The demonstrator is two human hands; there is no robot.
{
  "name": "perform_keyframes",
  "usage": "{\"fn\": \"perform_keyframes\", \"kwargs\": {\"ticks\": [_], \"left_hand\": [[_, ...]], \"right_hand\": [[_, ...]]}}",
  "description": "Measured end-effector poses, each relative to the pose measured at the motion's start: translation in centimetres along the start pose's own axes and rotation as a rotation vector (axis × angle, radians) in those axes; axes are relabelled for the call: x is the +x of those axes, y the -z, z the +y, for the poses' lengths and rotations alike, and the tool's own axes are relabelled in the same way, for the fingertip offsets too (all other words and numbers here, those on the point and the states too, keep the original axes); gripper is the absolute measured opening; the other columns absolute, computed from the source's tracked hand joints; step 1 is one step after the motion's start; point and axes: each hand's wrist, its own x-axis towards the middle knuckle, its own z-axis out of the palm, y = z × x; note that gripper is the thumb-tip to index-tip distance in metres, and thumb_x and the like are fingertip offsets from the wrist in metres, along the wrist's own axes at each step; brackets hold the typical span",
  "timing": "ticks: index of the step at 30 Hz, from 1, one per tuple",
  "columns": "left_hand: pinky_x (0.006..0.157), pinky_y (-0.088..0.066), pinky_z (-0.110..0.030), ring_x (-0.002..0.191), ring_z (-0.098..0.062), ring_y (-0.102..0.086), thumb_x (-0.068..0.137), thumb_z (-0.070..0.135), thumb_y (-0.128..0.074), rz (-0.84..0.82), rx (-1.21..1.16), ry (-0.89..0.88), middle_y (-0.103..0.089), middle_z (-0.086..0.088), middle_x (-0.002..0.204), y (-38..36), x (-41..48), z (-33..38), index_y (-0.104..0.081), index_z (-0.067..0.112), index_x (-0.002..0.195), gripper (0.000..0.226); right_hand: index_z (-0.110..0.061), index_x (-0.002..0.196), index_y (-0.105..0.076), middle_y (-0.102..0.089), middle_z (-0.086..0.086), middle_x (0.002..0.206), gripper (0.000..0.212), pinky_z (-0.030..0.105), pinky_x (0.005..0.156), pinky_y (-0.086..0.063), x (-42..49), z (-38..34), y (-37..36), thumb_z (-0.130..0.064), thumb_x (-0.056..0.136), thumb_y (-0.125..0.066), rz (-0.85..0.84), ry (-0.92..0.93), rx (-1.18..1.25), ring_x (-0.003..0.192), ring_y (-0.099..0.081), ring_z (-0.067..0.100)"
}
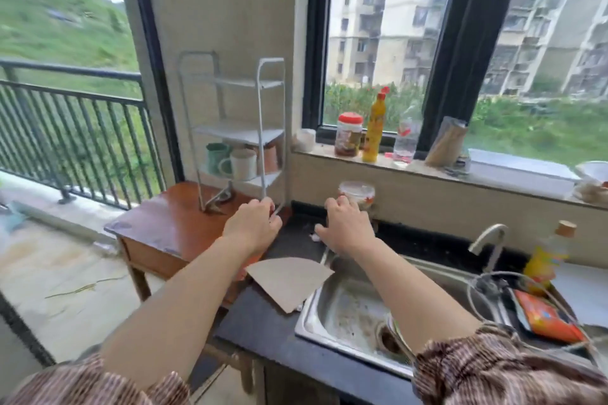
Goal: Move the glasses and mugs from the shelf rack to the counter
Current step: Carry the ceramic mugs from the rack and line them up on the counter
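A white metal shelf rack (261,128) stands on a small wooden table (164,223) left of the dark counter (263,316). On its lowest shelf sit a green mug (215,156), a white mug (242,164) and a brownish cup (271,158) behind them. The upper shelves look bare. My left hand (253,228) is curled around the bottom of the rack's front leg. A clear glass with an orange print (357,194) stands on the counter against the wall. My right hand (345,227) lies palm down just in front of it, fingers spread, fingertips at its base.
A steel sink (355,309) with a faucet (490,240) fills the counter's right side. A piece of cardboard (289,279) overlaps its left rim. A jar (348,135), a yellow bottle (375,128) and a plastic bottle (406,138) line the windowsill. An oil bottle (546,260) stands right of the faucet.
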Motion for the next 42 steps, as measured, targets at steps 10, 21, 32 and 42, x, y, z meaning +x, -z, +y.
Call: {"fn": "perform_keyframes", "kwargs": {"ticks": [10, 21, 32, 42], "left_hand": [[0.087, -0.048, -0.039, 0.104, -0.028, -0.055, 0.091, 0.034, -0.043, -0.003, -0.135, 0.29, -0.06, -0.007, 0.116, 0.3, 11.8, -15.0, -0.054, 0.018, 0.115, 0.032], [0.082, -0.044, -0.032, 0.099, -0.026, -0.056, 0.094, 0.032, -0.043, -0.081, -0.354, 0.349, -0.061, -0.004, 0.104, -1.8, 25.1, -28.3, -0.058, 0.014, 0.114, 0.03], [0.086, -0.036, -0.026, 0.11, -0.019, -0.054, 0.096, 0.032, -0.039, -0.218, -0.687, 0.325, -0.063, -0.002, 0.119, -5.5, 34.2, -34.0, -0.06, 0.02, 0.124, 0.037], [0.083, -0.049, -0.034, 0.098, -0.019, -0.057, 0.095, 0.04, -0.034, -0.397, -1.004, 0.432, -0.061, -0.002, 0.105, -6.8, 36.8, -33.6, -0.063, 0.024, 0.112, 0.037]], "right_hand": [[-0.011, 0.129, -0.044, -0.048, 0.012, 0.129, 0.049, 0.048, 0.098, -0.039, 16.6, -9.9, -6.6, -0.037, 0.088, -0.053, -0.129, 0.105, 0.073, 0.122, -0.041, 0.032], [-0.012, 0.135, -0.042, -0.047, 0.01, 0.135, 0.053, 0.046, 0.1, -0.041, 30.0, -18.0, -14.6, -0.036, 0.089, -0.05, -0.207, -0.076, 0.219, 0.125, -0.04, 0.03], [-0.023, 0.104, -0.062, -0.06, 0.001, 0.107, 0.02, 0.032, 0.081, -0.038, 38.9, -24.8, -19.7, -0.03, 0.095, -0.045, -0.015, -0.646, 1.026, 0.089, -0.051, 0.016], [-0.011, 0.076, -0.058, -0.062, 0.01, 0.088, 0.01, 0.031, 0.073, -0.049, 42.8, -26.7, -20.7, -0.017, 0.083, -0.062, 0.12, -1.088, 1.498, 0.084, -0.057, 0.021]]}}
